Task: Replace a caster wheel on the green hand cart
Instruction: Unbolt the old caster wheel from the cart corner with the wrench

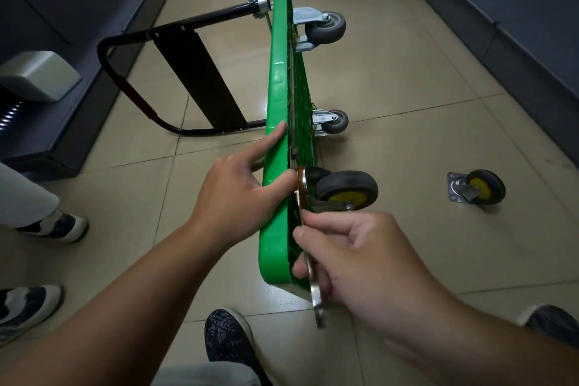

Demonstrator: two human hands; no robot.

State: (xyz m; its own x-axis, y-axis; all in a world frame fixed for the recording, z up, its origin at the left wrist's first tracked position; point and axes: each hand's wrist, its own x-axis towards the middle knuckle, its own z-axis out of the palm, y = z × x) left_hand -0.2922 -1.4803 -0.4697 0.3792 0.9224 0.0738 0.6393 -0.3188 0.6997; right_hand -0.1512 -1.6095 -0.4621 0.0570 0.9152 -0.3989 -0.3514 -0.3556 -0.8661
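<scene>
Cart: your green hand cart (277, 97) stands tipped on 1 long edge on the tiled floor (407, 88), mid-frame.
Axis: the deck's long axis runs from 6 o'clock, nearest you, to 12 o'clock; its underside faces 3 o'clock.
Handle: the black handle (131, 37) spreads out toward 9 o'clock, low by the floor.
Wheels: 2 grey casters (326, 28) sit toward the far end, pointing to 3 o'clock; a black caster with a yellow hub (346, 189) sits at the near end.
Left hand: your left hand (232, 197) comes in from 7 o'clock and holds the deck's upper rim, index finger straight along it toward 12 o'clock, thumb laid across it to the caster's plate.
Right hand: your right hand (369, 257) comes in from 5 o'clock, fingers curled round a metal wrench (318, 301); the wrench's free end points to 6 o'clock, its working end hidden.
Spare: a loose caster (479, 188) lies on the floor at 3 o'clock, well apart from the cart.
</scene>
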